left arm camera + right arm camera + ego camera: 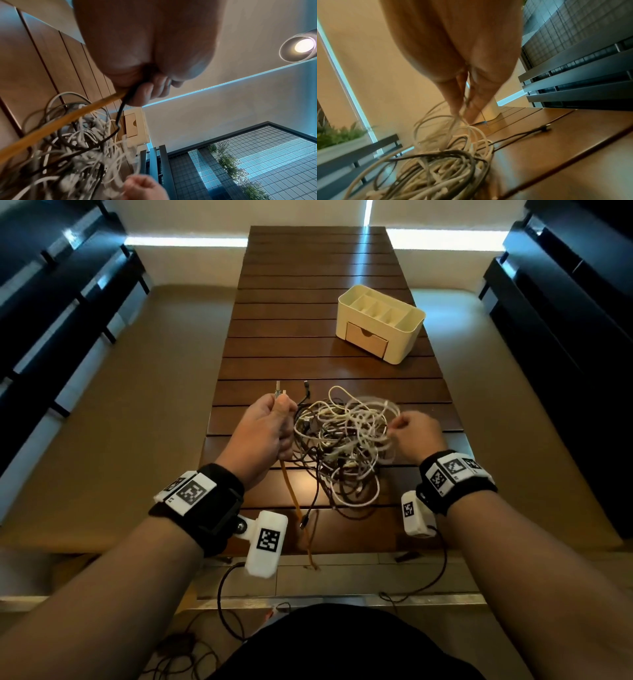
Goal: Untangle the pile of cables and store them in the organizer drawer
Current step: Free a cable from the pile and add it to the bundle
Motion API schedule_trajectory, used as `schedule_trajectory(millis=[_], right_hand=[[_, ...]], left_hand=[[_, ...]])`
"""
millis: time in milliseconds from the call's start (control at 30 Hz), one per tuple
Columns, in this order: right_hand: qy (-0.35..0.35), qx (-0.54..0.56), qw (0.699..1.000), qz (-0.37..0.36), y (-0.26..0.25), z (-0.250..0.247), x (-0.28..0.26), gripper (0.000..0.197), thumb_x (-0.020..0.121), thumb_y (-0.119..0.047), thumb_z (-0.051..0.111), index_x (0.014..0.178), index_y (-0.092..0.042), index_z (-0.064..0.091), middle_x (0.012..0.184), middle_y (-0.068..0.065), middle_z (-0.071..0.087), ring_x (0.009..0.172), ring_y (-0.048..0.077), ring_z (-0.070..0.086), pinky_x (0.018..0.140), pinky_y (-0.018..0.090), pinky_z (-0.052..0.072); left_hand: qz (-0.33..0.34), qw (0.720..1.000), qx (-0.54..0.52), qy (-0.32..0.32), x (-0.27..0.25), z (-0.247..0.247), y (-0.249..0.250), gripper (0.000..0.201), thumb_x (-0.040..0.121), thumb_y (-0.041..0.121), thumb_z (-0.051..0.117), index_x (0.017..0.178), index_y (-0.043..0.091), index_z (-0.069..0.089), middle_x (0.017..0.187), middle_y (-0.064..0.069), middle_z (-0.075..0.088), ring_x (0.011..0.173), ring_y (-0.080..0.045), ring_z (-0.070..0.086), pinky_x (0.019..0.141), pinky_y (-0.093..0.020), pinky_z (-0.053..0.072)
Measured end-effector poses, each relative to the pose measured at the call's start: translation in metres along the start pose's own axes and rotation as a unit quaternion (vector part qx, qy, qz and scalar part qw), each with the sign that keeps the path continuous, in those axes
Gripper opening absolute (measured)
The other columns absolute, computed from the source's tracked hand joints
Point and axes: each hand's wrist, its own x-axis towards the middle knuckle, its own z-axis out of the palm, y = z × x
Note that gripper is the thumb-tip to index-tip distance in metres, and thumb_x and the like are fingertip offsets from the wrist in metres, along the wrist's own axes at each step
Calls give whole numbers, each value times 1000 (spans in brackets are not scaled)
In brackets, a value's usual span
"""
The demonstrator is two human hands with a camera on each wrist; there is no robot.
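Note:
A tangled pile of white, black and brown cables [342, 446] lies on the near part of the slatted wooden table [308, 313]. My left hand [270, 422] grips an orange cable [291, 491] and a black one in its fist at the pile's left edge; the orange cable [56, 121] runs down past the table's front edge. My right hand [411, 429] pinches white strands [440, 119] at the pile's right side. The cream organizer [380, 323] stands farther back on the right, its small wooden drawer [365, 338] closed.
Dark benches [68, 313] flank the table on both sides, with tan floor between. Thin black leads [442, 570] from the wrist cameras hang below the table's near edge. A loose black cable end [542, 129] lies on the table apart from the pile.

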Motion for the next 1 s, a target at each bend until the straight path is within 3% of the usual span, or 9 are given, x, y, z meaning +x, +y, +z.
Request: schedule_trajectory(millis=[100,200,267,367,533,667,767,867,1000], right_hand=[[49,-10,999,-2,6,5,-8,4,89,-15,65,86,-18,65,112,0,46,104,25,57,97,39,49],[119,44,985,-113,-7,7,-27,6,90,-11,63,89,-17,64,106,-4,46,97,19,56,85,28,49],[21,59,980,-190,-20,13,-45,8,92,-11,64,88,-19,64,100,-4,56,90,13,58,78,23,50],[-180,10,965,-192,-31,36,-63,8,94,-18,65,99,-20,71,99,-8,66,92,6,62,85,31,57],[-123,-102,964,-214,-31,72,-62,30,92,-19,65,121,-17,65,120,-1,58,110,18,55,96,37,50],[-104,-246,934,-239,-32,89,-56,56,88,-31,67,141,-27,49,137,3,43,122,27,45,98,44,47],[-97,-301,918,-237,-35,96,-55,45,88,-42,65,130,-26,57,131,4,44,118,28,45,97,46,45],[-78,-286,912,-285,-38,100,-55,25,92,-37,61,110,-21,68,115,3,50,108,27,49,88,43,46],[-157,-312,874,-338,-41,110,-59,24,95,-28,52,100,-18,73,106,4,59,102,30,56,82,41,47]], left_hand=[[-1,1000,-1,1,-3,-3,3,24,110,30,32,99,15,48,60,5,31,47,-9,25,43,-23,25],[-6,1000,0,4,-4,-8,2,24,110,30,33,100,15,47,61,5,31,48,-10,26,44,-23,26],[-6,1000,-1,3,-3,-11,2,24,110,30,33,99,15,48,60,5,32,48,-9,26,44,-23,27],[-7,1000,4,-3,-4,-13,2,24,109,31,34,99,16,48,59,6,32,48,-10,27,44,-23,27],[-1,1000,15,-14,-6,-20,4,23,109,32,34,101,15,48,57,9,36,47,-9,28,44,-24,28],[-1,1000,20,-12,-8,-25,7,24,109,31,34,102,14,48,56,9,36,46,-8,29,44,-23,30],[0,1000,15,-9,-11,-30,9,24,109,32,34,103,14,48,57,9,36,46,-8,29,43,-23,30],[0,1000,8,-5,-13,-37,10,24,109,32,34,104,13,48,57,8,35,46,-9,29,43,-22,30],[-1,1000,2,-5,-13,-44,10,23,109,32,35,104,13,47,56,8,36,45,-8,29,43,-23,29]])
